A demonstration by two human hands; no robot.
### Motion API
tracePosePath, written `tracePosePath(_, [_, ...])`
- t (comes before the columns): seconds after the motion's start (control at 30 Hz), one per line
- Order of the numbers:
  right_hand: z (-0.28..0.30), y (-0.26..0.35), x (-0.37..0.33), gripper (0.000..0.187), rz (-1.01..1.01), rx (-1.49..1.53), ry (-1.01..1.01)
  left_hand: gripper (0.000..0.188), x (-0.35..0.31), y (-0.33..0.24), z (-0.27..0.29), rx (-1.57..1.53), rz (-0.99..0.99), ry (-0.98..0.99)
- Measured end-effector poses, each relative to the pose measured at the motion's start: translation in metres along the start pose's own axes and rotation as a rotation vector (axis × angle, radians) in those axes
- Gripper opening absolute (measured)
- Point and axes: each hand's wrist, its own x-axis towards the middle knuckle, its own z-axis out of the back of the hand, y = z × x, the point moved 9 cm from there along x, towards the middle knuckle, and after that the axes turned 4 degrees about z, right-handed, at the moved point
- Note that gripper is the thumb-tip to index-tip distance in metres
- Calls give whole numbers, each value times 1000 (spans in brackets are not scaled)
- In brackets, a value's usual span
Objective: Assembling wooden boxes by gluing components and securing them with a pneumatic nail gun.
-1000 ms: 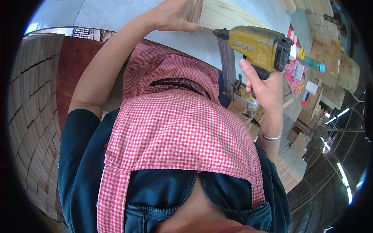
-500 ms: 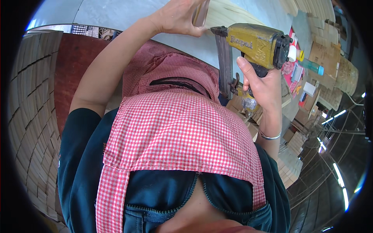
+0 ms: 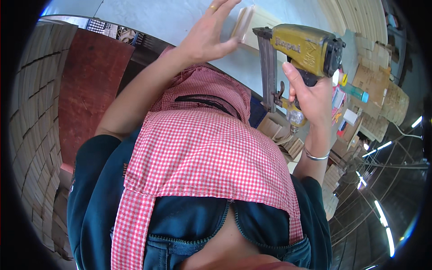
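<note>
My right hand (image 3: 311, 96) is wrapped round the handle of a yellow and black pneumatic nail gun (image 3: 299, 45), thumb up along its side. The gun's nose points left, beside a pale wooden piece (image 3: 265, 20) on the light grey tabletop (image 3: 166, 20). My left hand (image 3: 208, 38) stands open at the near left of that wood, fingers stretched and thumb apart. Its thumb tip is close to the wood's end; whether they touch I cannot tell. The fingertips run out at the top edge.
Long pale boards (image 3: 355, 18) lie at the far right. A teal-capped bottle (image 3: 355, 92) and cardboard (image 3: 371, 72) are beyond my right hand. Stacked wood strips (image 3: 33, 112) and a reddish-brown panel (image 3: 87, 85) stand at the left. Wooden pieces (image 3: 276, 128) sit below the table edge.
My left hand has come off the wooden piece and moved down and left, fingers opening. The nail gun has shifted slightly right in the picture, still in my right hand. The view has tilted somewhat.
</note>
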Motion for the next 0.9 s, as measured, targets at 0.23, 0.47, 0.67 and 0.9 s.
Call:
tracePosePath(0.23, [-3,1,22,24,41,-47,71,78,-26,4,17,256,-138,-324])
tracePosePath(0.47, [-1,10,28,25,82,-142,126,77,-29,7,23,254,-123,-377])
tracePosePath(0.67, [2,28,39,27,244,-216,171,76,-34,3,28,244,-213,-436])
tracePosePath(0.9, [13,27,58,30,135,-193,161,70,-44,8,32,159,-196,-511])
